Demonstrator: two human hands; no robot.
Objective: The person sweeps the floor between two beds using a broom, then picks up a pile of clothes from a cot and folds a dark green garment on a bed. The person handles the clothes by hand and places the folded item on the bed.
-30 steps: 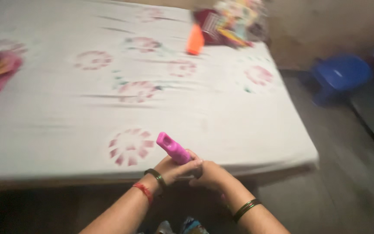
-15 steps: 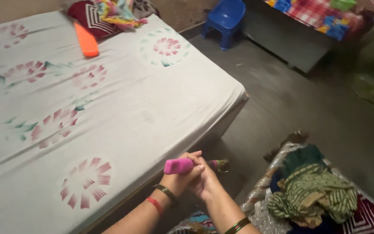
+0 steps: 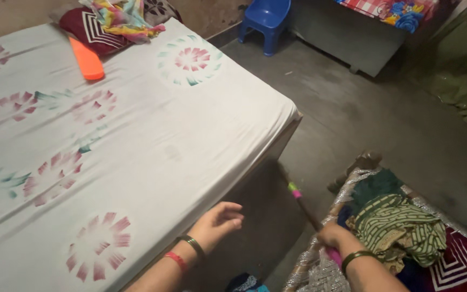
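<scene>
Head view: our right hand (image 3: 333,236) has its fingers curled tight around the pink grip of a broom (image 3: 305,206), whose dark stick runs up and left from the fist, past a pink and green band, toward the shadow under the edge of the bed (image 3: 136,135). Our left hand (image 3: 218,220) hangs free just off the bed's edge, fingers loosely bent and slightly spread, holding nothing. Beside the right wrist lies a heap of clothes (image 3: 401,227) on a shiny mat on the floor (image 3: 363,119). Farther off, an orange bat (image 3: 86,59) rests on the flowered sheet, and a blue stool (image 3: 266,19) stands by the wall. We judge the broom is being swung one-handed toward the bed's underside; the next stroke calls for a low, steady reach clear of the clothes.
</scene>
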